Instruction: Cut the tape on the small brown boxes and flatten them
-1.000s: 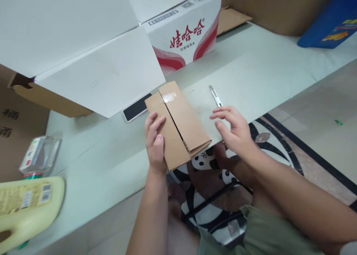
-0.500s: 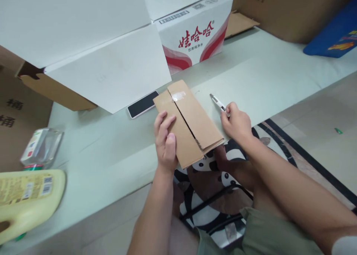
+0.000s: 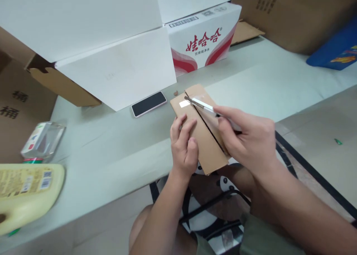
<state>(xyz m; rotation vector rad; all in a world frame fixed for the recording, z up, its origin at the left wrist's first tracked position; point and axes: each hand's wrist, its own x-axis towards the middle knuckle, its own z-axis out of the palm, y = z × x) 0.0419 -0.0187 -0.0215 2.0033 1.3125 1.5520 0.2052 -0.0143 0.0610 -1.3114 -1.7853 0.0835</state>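
A small brown cardboard box (image 3: 208,145) lies tilted at the table's near edge, a dark seam running down its upper face. Clear shiny tape (image 3: 184,104) crosses the seam near the far end. My left hand (image 3: 184,147) grips the box along its left side, thumb and fingers on the top. In my right hand (image 3: 248,136) is a white utility knife (image 3: 205,106), its blade tip at the taped end of the seam. The right hand hides part of the box's right side.
A phone (image 3: 149,104) lies left of the box, before a large white carton (image 3: 119,69). Behind stands a red-and-white carton (image 3: 205,42). A clear bottle (image 3: 44,141) and a yellow jug (image 3: 30,195) lie at left; a blue container (image 3: 333,54) stands at right.
My right hand has brought the utility knife leftward from beside the box to over its taped seam. The box and my left hand appear further right in view, and the camera view has shifted slightly.
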